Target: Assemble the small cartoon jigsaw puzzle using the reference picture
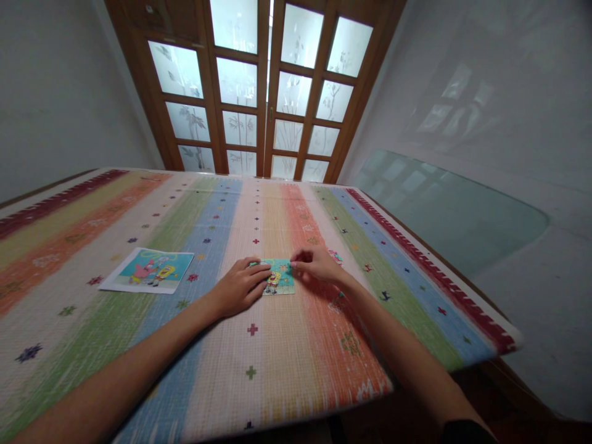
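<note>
A small jigsaw puzzle (280,282) with a yellow cartoon figure on a teal background lies flat on the striped tablecloth in front of me. My left hand (243,287) rests palm down, its stretched fingers lying over the puzzle's left part and hiding some of it. At the upper right edge of the puzzle, my right hand (317,264) has thumb and forefinger pinched on a small teal puzzle piece, mostly covered by the fingertips. Small coloured bits (335,256) show just behind the right hand; whether they are loose pieces or cloth pattern is unclear.
To the left lies a printed picture sheet (150,271) with a pink and a yellow cartoon figure. The striped tablecloth (222,382) covers the table. Beyond it stand wooden doors (266,92) with frosted panes. A glass panel (444,209) leans by the right wall.
</note>
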A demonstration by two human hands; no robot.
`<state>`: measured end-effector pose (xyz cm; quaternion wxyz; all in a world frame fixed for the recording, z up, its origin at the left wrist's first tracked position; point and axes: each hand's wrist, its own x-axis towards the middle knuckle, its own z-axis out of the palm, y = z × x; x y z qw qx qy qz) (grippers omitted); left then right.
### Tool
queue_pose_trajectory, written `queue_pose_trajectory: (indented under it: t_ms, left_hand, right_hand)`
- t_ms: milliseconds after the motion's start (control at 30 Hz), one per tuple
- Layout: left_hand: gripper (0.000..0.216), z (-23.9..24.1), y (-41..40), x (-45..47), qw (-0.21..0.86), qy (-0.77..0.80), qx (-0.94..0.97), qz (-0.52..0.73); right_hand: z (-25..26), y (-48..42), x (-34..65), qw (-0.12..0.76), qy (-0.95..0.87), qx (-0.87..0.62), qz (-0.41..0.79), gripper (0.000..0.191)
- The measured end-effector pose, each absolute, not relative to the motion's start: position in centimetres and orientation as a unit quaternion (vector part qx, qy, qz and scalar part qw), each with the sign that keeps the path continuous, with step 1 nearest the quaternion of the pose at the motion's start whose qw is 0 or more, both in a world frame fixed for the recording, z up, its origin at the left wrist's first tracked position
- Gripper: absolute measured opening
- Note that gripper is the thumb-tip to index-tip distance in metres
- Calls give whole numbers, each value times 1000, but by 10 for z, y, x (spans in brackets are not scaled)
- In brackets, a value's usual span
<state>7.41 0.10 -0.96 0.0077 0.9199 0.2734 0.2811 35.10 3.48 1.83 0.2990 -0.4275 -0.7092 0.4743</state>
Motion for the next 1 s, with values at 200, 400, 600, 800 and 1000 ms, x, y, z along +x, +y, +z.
queue_pose_trajectory:
  t_ms: [200,400,600,800,1000]
  left_hand:
    - [33,-10,0,75,4,277,921,275]
    - [34,-11,1,74,20,286,918,274]
    - [34,-8,0,74,27,281,919,275]
    - [34,-9,-1,75,22,282,919,276]
    - [33,-9,0,75,11,283,920,270]
  right_hand:
    - [8,46,335,278,-729,-459,425,20]
    - [6,42,331,265,-749,-495,352,11]
    - [8,40,327,266,-772,-503,283,8]
    - [14,37,325,261,-785,-496,264,6]
    - [16,37,323,249,-791,-503,243,7]
